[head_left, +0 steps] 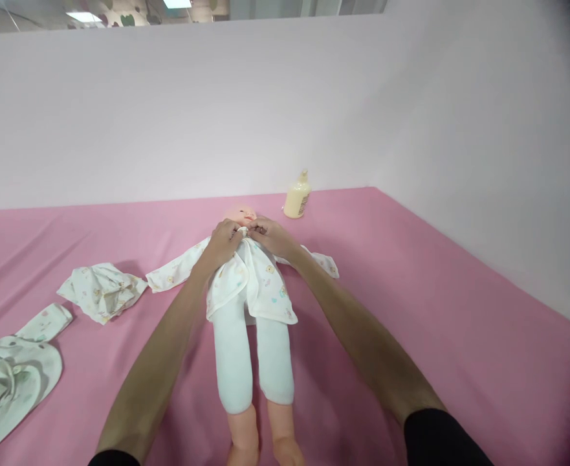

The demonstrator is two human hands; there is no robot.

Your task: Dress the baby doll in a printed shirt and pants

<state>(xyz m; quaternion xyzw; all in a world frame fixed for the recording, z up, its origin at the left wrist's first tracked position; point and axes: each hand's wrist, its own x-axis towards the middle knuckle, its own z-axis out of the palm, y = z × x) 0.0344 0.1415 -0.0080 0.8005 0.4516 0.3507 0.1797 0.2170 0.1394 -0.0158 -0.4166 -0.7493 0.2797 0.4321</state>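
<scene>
- While we lean over the pink surface (pixel 411 304), the doll (pixel 242 428) lies on its back before us, head away and bare feet nearest.
- Our left hand (pixel 225 243) has its fingers bent, pinching the printed jacket (pixel 269 278) at the neck.
- Our right hand (pixel 275 238) meets it there, fingertips closed on the same collar — just under the doll's chin.
- Below our hands the jacket's front edges hang apart; its sleeves reach out to both sides, and white trousers (pixel 233 356) cover the legs to mid-shin.
- To our left we see a crumpled printed cloth (pixel 103 291) by one cuff and, nearer, a printed garment (pixel 17 375) — cut off by the view's edge.
- Beyond the doll's head, to the right, a pump bottle (pixel 297 199) stands upright near the white wall (pixel 192 116).
</scene>
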